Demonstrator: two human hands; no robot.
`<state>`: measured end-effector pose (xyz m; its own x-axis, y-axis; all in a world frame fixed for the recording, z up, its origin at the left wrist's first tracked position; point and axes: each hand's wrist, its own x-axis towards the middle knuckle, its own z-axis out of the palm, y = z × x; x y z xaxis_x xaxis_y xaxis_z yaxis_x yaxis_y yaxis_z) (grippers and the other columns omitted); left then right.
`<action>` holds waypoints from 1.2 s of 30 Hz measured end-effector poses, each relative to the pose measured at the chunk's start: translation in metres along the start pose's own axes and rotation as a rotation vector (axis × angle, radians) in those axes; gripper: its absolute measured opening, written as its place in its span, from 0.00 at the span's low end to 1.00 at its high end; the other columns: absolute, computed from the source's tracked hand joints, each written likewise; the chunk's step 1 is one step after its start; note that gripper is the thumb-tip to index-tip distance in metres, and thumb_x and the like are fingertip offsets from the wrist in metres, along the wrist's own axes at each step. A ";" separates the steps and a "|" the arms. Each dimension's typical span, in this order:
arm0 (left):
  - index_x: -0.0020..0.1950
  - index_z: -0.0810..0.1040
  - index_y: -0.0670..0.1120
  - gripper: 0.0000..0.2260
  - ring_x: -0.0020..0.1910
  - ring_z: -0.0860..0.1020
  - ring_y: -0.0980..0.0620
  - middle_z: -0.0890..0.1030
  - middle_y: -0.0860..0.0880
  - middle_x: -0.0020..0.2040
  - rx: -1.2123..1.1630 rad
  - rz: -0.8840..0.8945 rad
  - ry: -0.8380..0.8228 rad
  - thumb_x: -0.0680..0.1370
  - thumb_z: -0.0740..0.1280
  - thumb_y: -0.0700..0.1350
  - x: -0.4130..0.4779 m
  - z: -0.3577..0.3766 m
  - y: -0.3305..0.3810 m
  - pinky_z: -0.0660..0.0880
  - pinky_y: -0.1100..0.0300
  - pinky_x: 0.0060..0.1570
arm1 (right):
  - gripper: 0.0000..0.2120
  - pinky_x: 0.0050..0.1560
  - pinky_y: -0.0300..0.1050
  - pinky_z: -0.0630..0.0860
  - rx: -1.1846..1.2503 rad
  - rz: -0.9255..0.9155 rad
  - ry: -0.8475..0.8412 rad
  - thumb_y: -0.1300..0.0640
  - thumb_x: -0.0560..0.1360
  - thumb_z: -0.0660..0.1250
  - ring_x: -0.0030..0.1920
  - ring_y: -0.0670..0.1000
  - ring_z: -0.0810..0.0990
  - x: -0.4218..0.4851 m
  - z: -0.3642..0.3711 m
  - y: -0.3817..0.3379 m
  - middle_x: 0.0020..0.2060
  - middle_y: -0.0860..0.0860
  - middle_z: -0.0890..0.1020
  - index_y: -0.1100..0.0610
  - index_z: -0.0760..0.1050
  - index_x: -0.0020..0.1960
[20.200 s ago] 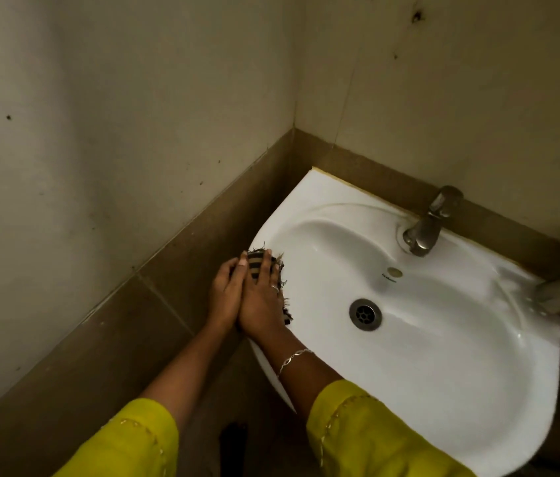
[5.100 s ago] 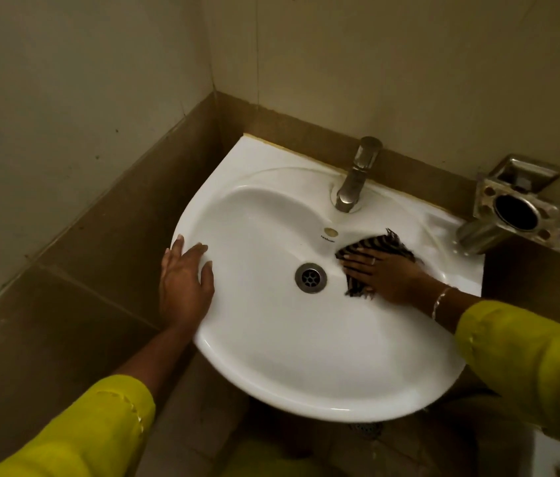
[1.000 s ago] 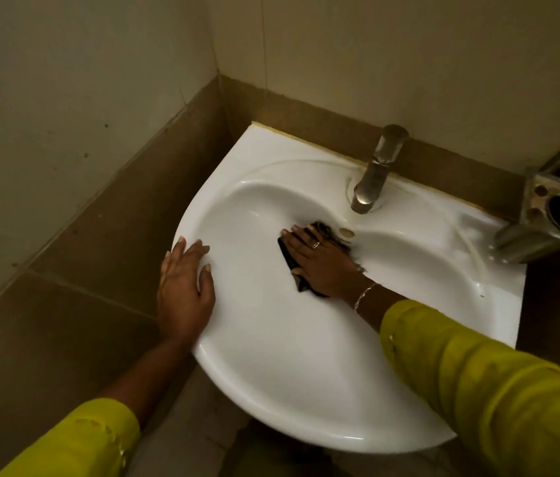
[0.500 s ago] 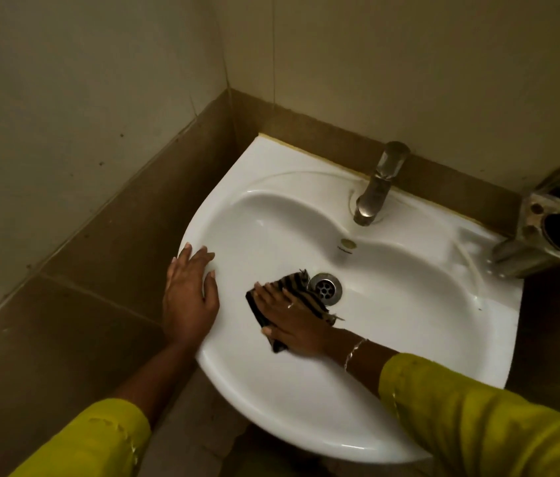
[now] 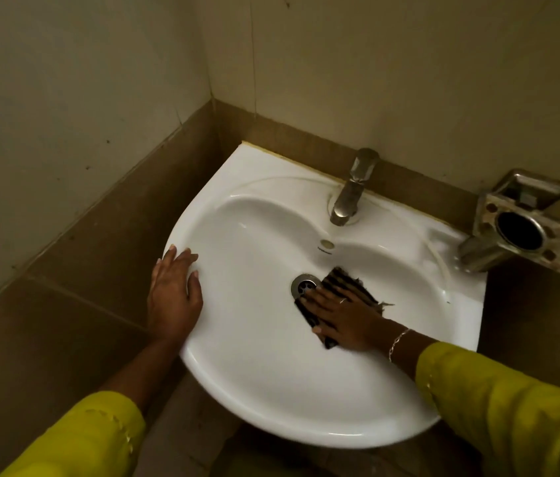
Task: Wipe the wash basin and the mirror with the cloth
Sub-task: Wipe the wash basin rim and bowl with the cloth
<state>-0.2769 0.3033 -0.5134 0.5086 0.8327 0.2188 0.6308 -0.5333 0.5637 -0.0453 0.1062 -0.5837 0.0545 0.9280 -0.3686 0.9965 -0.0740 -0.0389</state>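
Note:
A white wash basin [image 5: 271, 390] is fixed in the wall corner. A dark striped cloth [image 5: 347, 282] lies on the bowl's floor just right of the drain [image 5: 302, 285]. My right hand [image 5: 347, 318] presses flat on the cloth, fingers spread and reaching to the drain's edge. On the basin's left rim my left hand [image 5: 173, 294] rests with its fingers apart, holding nothing. No mirror is in view.
A metal tap [image 5: 352, 191] stands at the basin's back edge. A steel tumbler and soap holder [image 5: 519, 228] sticks out from the wall at the right. Beige walls with a brown tile band close in at left and behind.
My right hand has slid the cloth from left of the drain to its right side. The left hand stays on the left rim.

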 end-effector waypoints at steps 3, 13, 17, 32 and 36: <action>0.59 0.75 0.39 0.18 0.68 0.66 0.43 0.75 0.40 0.62 0.006 0.002 0.000 0.73 0.55 0.42 0.000 0.000 -0.001 0.57 0.50 0.69 | 0.31 0.67 0.51 0.52 0.012 0.155 -0.007 0.40 0.77 0.39 0.65 0.55 0.73 -0.001 -0.004 -0.001 0.66 0.52 0.74 0.53 0.68 0.69; 0.59 0.75 0.39 0.19 0.68 0.66 0.41 0.75 0.38 0.62 0.020 0.005 0.002 0.73 0.54 0.42 0.000 0.002 -0.002 0.57 0.48 0.69 | 0.39 0.72 0.55 0.36 0.164 0.375 -0.204 0.32 0.73 0.40 0.75 0.52 0.37 -0.026 0.000 -0.019 0.75 0.52 0.39 0.55 0.37 0.75; 0.59 0.75 0.38 0.19 0.68 0.65 0.40 0.75 0.37 0.62 0.024 0.016 -0.010 0.72 0.54 0.42 -0.001 0.002 0.000 0.56 0.48 0.69 | 0.38 0.72 0.54 0.36 0.186 0.360 -0.178 0.37 0.77 0.50 0.75 0.52 0.37 -0.035 0.000 -0.018 0.75 0.53 0.39 0.56 0.38 0.75; 0.59 0.75 0.38 0.20 0.68 0.66 0.41 0.75 0.37 0.62 0.007 0.007 0.000 0.71 0.54 0.42 0.000 0.001 0.002 0.57 0.48 0.69 | 0.24 0.51 0.52 0.77 0.094 0.359 -0.024 0.50 0.62 0.58 0.53 0.56 0.81 -0.023 0.039 -0.014 0.52 0.54 0.83 0.52 0.79 0.56; 0.59 0.75 0.38 0.20 0.68 0.65 0.40 0.75 0.37 0.61 0.010 0.022 -0.010 0.71 0.54 0.42 0.001 0.001 0.003 0.56 0.48 0.69 | 0.27 0.65 0.53 0.66 0.162 0.304 -0.093 0.55 0.70 0.49 0.65 0.57 0.70 -0.024 0.016 -0.032 0.65 0.57 0.70 0.57 0.63 0.69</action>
<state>-0.2743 0.3022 -0.5125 0.5280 0.8194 0.2230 0.6254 -0.5529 0.5506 -0.0792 0.0801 -0.5884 0.3335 0.8179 -0.4689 0.9122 -0.4056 -0.0587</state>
